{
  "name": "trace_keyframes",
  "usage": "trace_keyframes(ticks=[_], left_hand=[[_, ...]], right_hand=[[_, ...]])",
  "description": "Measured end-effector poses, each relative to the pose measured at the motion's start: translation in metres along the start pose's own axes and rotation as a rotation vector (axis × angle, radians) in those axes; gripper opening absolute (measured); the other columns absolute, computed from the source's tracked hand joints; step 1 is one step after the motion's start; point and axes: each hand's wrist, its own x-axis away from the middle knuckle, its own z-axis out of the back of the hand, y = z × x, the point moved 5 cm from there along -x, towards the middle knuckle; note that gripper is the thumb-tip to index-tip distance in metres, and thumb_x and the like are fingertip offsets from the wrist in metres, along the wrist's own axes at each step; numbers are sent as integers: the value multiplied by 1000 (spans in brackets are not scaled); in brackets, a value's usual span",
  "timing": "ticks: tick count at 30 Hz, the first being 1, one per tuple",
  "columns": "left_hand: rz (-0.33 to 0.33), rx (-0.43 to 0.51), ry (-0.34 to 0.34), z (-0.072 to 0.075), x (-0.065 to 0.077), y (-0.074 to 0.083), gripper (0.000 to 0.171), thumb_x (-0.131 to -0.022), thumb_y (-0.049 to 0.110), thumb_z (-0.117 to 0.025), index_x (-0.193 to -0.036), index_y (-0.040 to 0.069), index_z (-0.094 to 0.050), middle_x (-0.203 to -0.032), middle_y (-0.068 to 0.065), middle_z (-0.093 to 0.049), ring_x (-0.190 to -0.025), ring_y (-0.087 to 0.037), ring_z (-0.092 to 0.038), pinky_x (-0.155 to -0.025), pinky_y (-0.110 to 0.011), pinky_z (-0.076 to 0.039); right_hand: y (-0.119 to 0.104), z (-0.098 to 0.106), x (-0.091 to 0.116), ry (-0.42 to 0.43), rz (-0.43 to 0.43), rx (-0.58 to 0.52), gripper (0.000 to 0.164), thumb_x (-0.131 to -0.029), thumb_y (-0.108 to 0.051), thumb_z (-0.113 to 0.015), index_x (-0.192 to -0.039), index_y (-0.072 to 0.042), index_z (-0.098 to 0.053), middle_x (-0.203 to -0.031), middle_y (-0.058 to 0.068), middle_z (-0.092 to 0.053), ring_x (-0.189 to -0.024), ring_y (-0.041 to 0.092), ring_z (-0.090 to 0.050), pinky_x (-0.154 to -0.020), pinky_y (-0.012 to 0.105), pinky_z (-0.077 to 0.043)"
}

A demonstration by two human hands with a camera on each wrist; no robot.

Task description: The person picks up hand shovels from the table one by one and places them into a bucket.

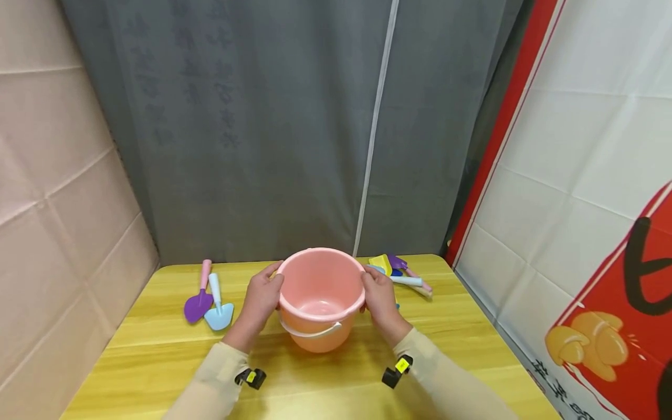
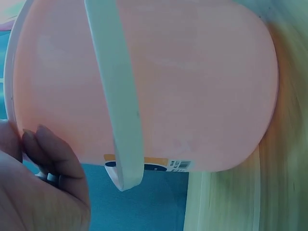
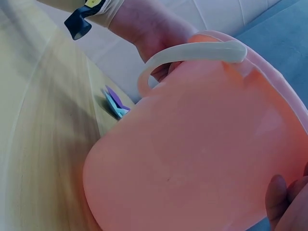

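Note:
A pink plastic bucket (image 1: 318, 332) is in the middle of the head view, its open mouth facing up. Its white handle (image 1: 315, 334) hangs down on the near side. The left hand (image 1: 262, 300) grips the rim at the left, and in the left wrist view its curled fingers (image 2: 55, 154) lie against the outer wall just below the rim. At the opposite side, the right hand (image 1: 382, 300) holds the rim; fingertips (image 3: 276, 197) show on the outer wall in the right wrist view. A sticker with a barcode (image 2: 180, 164) marks the wall.
Left of the bucket lie a purple toy shovel (image 1: 198, 307) with a pink handle and a light blue one (image 1: 219, 317). Behind the right hand, several toy tools, including a yellow scoop (image 1: 381, 263), are piled on the wooden table (image 1: 462, 350). A grey curtain (image 1: 252, 146) hangs behind.

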Motion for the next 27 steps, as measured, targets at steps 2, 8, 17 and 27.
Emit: trace_keyframes(ticks=[2, 8, 17, 27], left_hand=[[13, 2, 0, 0, 0, -1, 52, -110, 22, -53, -161, 14, -58, -73, -8, -61, -50, -17, -52, -55, -27, -52], [50, 31, 1, 0, -1, -4, 52, -112, 30, -60, -163, 21, -58, -129, -24, -71, -58, -16, -54, -57, -25, -50], [64, 106, 34, -1, -1, -3, 48, -113, 31, -63, -160, 21, -62, -132, -22, -72, -55, -14, -51, -55, -23, -48], [60, 129, 28, 0, -3, -4, 46, -112, 29, -62, -158, 22, -64, -139, -20, -70, -50, -11, -50, -53, -24, -49]], right_hand=[[0, 0, 0, 8, 5, -9, 44, -111, -20, -57, -148, 3, -66, -97, 34, -75, -42, 14, -53, -41, 24, -45], [1, 1, 1, 17, 12, -30, 45, -111, -21, -59, -148, 3, -67, -97, 33, -76, -43, 14, -53, -41, 24, -46], [1, 1, 2, 6, 12, -26, 46, -113, -27, -61, -150, 0, -66, -90, 29, -73, -45, 15, -52, -44, 25, -47], [2, 1, 0, -38, 5, 23, 47, -113, -28, -58, -151, -3, -65, -95, 31, -72, -47, 15, -51, -46, 28, -49]])
